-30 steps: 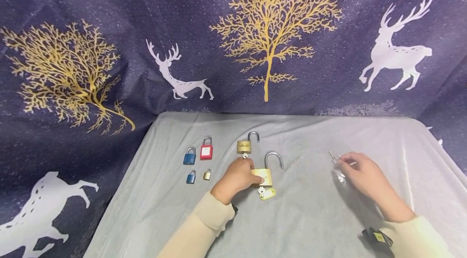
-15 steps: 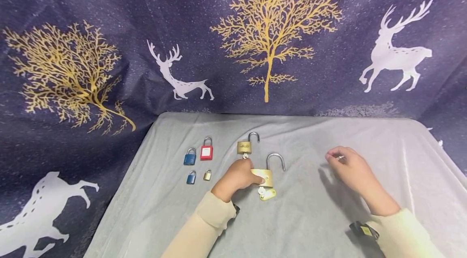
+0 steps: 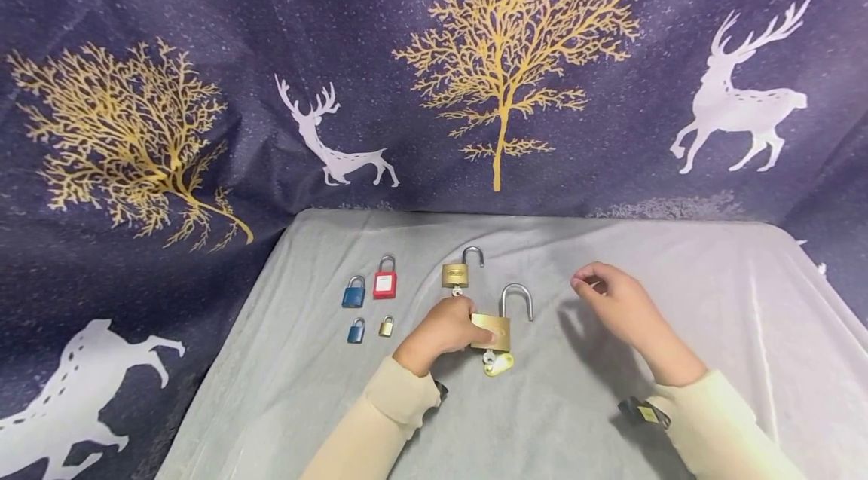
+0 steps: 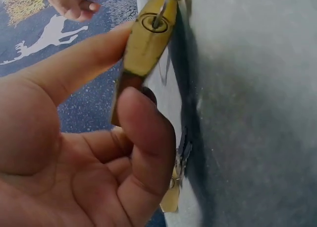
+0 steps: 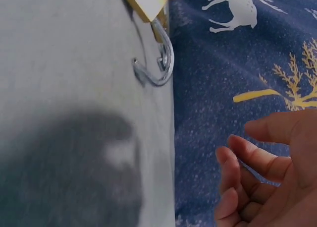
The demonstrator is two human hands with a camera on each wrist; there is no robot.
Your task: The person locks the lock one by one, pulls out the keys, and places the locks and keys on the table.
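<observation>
Under the left hand [image 3: 444, 329], brass padlock [image 3: 493, 330] points its shackle away.

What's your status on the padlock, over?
Left hand pinches large brass padlock, shackle open, key in keyway. Right hand off the cloth, right of the shackle, loosely curled. Second brass padlock close behind.

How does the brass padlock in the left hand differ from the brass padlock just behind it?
The held padlock is larger than the rear padlock. The left hand grips the held padlock's body, while nothing grips the rear padlock, which lies on the grey cloth past the fingertips. A yellow tag lies at the held padlock's key; no tag shows at the rear padlock. Both are brass, with open shackles and a key in the bottom.
</observation>
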